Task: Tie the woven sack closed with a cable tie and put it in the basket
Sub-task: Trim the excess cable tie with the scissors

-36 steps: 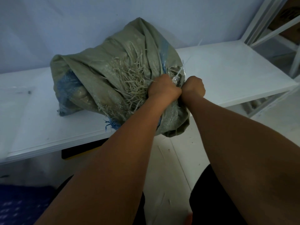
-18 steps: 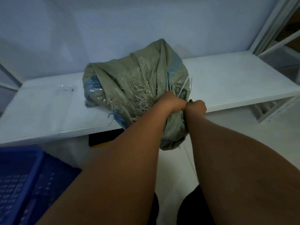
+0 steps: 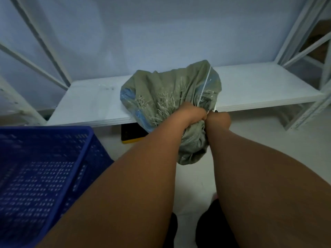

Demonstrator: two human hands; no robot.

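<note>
As the person looks down along two bare forearms, a deep blue plastic basket (image 3: 44, 167) with perforated walls fills the near left corner, standing on a pale floor (image 3: 259, 136). Beyond it, a long white shelf board (image 3: 86, 104) runs across the scene against a pale wall, carried by a white metal rack frame (image 3: 293, 42) whose posts and slanted braces show at both far sides. Under the near edge of the shelf, a flat black object with a yellow edge (image 3: 131, 134) lies on the floor.

Right of centre, a grey-green woven sack (image 3: 161, 90) with blue patches and frayed pale strands rests on the near edge of the shelf, well apart from the basket. Its gathered neck comes off the edge toward the person, and the loose mouth hangs below the fists, over the floor.

The left hand (image 3: 191, 113) is closed in a tight fist round the gathered neck. Just right of it, the thin tail of a white cable tie (image 3: 204, 86) rises from between the two fists and crosses the sack's far side. The right hand (image 3: 218, 119) is also fisted, fingers curled round the neck and pressed against the left hand. The fingertips themselves are hidden on the far side.

Dark clothing (image 3: 206, 230) shows at the bottom edge between the forearms.
</note>
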